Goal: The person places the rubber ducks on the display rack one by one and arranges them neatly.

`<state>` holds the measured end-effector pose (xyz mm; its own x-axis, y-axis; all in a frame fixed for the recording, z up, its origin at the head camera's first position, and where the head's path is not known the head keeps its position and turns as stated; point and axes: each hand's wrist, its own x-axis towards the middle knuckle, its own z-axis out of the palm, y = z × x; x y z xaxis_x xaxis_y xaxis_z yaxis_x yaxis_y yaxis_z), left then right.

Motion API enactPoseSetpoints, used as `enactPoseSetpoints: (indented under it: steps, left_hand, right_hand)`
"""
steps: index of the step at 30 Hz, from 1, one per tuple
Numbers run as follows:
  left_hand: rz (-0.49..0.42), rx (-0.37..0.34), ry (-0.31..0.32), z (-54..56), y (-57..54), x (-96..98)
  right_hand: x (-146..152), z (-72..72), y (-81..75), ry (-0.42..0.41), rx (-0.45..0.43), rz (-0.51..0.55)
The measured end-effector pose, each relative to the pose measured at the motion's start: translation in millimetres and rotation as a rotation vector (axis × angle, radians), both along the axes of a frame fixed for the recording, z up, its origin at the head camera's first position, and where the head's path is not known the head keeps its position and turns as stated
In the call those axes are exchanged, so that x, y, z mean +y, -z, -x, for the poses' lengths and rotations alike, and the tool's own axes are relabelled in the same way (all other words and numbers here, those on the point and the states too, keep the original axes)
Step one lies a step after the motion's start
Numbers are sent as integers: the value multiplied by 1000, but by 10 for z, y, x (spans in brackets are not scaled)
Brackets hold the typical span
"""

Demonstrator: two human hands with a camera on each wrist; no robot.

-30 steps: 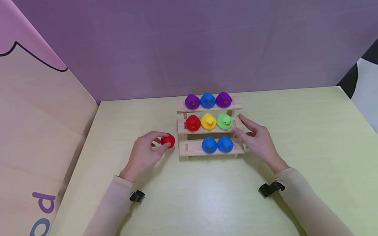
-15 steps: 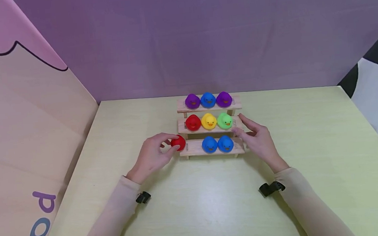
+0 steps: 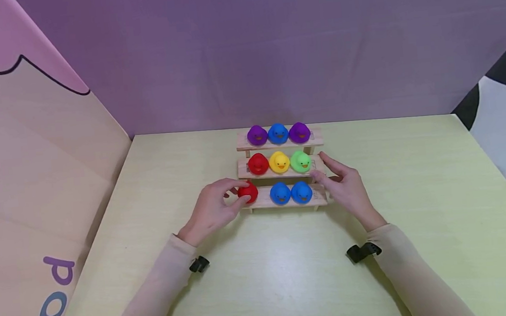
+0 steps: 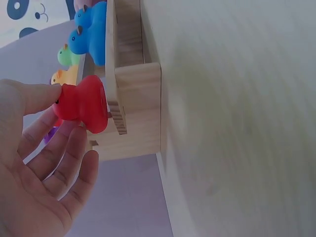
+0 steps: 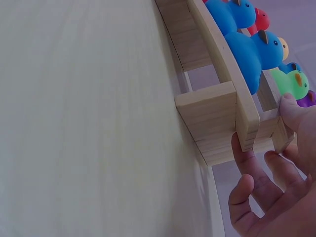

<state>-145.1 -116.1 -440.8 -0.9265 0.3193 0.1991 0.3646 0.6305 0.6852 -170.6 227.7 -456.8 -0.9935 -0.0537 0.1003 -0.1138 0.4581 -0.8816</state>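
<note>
My left hand (image 3: 215, 206) pinches a red rubber duck (image 3: 248, 192) between thumb and fingers, at the left end of the lowest step of a wooden three-step rack (image 3: 267, 203). In the left wrist view the red duck's flat base (image 4: 104, 106) faces the board, close over it. My right hand (image 3: 345, 190) grips the right end of the middle step, thumb on top beside a green duck (image 5: 292, 83) and fingers below. Two blue ducks (image 3: 280, 193) sit on the lowest step. Another red duck (image 3: 258, 164) and a yellow duck (image 3: 279, 161) share the middle step with the green one.
On the top step stand two purple ducks (image 3: 257, 135) with a blue duck (image 3: 278, 133) between them. The rack stands on a pale wooden table (image 3: 272, 272), near a purple backdrop (image 3: 271, 51). A printed panel (image 3: 33, 172) borders the left side.
My left hand has carried the red duck rightward and slightly nearer, from beside the rack to the left end of the lowest step. The right hand has stayed in place.
</note>
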Motion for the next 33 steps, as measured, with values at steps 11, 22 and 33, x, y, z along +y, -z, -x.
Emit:
enactPoseSetpoints:
  steps: [11,22,33]
  left_hand:
    - [-4,52,65,11,38,104]
    - [-7,73,79,6,33,199]
    - [11,75,77,-4,17,220]
  right_hand:
    - [-2,11,-2,-3,2,-6]
    - [-1,4,-1,2,-2,-5]
    - [-7,7,7,-2,11,2]
